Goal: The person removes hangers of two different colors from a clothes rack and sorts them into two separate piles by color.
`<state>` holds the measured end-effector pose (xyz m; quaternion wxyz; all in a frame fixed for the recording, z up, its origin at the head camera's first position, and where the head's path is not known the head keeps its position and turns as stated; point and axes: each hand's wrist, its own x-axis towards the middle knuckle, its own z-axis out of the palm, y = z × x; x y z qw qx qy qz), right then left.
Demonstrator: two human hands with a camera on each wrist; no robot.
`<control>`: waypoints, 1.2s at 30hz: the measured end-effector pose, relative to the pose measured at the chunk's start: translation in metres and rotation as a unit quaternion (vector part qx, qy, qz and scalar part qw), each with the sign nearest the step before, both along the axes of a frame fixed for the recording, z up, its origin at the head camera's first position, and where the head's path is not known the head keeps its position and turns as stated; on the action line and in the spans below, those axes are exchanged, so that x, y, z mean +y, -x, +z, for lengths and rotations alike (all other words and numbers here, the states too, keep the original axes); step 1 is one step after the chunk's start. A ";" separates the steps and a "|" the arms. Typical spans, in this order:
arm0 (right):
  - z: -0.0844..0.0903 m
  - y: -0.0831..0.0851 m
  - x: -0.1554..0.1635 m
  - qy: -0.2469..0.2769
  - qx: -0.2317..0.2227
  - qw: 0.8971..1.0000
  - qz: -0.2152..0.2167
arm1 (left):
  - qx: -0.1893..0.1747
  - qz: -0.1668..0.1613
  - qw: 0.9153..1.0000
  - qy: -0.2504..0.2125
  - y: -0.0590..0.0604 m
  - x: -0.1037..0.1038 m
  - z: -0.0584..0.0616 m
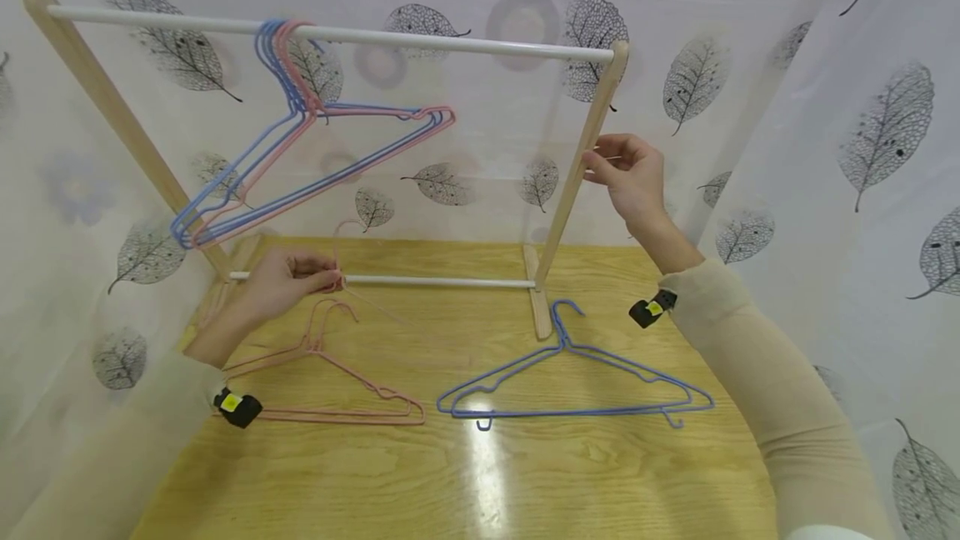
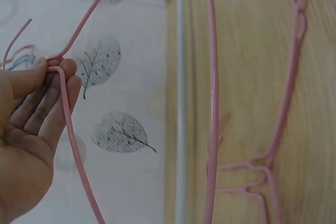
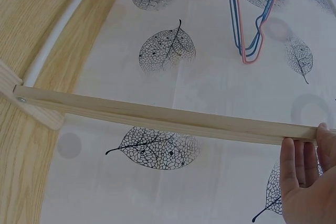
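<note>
- While the left hand (image 1: pixel 288 277) pinches a pink clothes hanger (image 2: pixel 77 153) at its neck, its hook (image 1: pixel 337 244) points up, lower than the white top rail (image 1: pixel 450 42)!
- Hanger's long axis looks roughly parallel to the lower white rail (image 2: pixel 180 103), body hanging below those fingers.
- Right hand (image 1: pixel 633 177), well apart, grips the wooden upright (image 1: pixel 569 200).

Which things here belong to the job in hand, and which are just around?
Job (likely):
- pink hanger, in left hand
- rack, its right upright gripped by right hand
- hung hangers, blue and pink
- pink hangers on the table
- blue hangers on the table

Just around:
- leaf-print backdrop
- black wrist devices
</note>
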<state>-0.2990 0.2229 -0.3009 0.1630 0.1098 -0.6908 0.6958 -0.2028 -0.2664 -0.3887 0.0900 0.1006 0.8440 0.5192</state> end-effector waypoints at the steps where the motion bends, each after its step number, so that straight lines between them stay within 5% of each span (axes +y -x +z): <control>1: 0.000 0.000 0.000 0.002 0.000 1.000 0.001 | 0.001 -0.002 1.000 0.007 -0.002 -0.004 -0.004; 17: -0.001 -0.001 0.001 -0.004 -0.005 1.000 0.000 | -0.047 -0.006 0.997 0.063 -0.022 -0.068 -0.068; 26: 0.000 -0.002 0.001 -0.002 -0.004 1.000 0.003 | -0.043 0.017 0.993 0.107 -0.024 -0.069 -0.093; 32: -0.001 0.000 0.001 0.003 -0.004 1.000 0.003 | -0.105 0.025 0.994 0.034 -0.021 -0.070 -0.112; 36: -0.001 0.002 0.001 0.005 -0.002 1.000 0.003 | -0.081 0.026 0.995 0.061 -0.017 -0.067 -0.122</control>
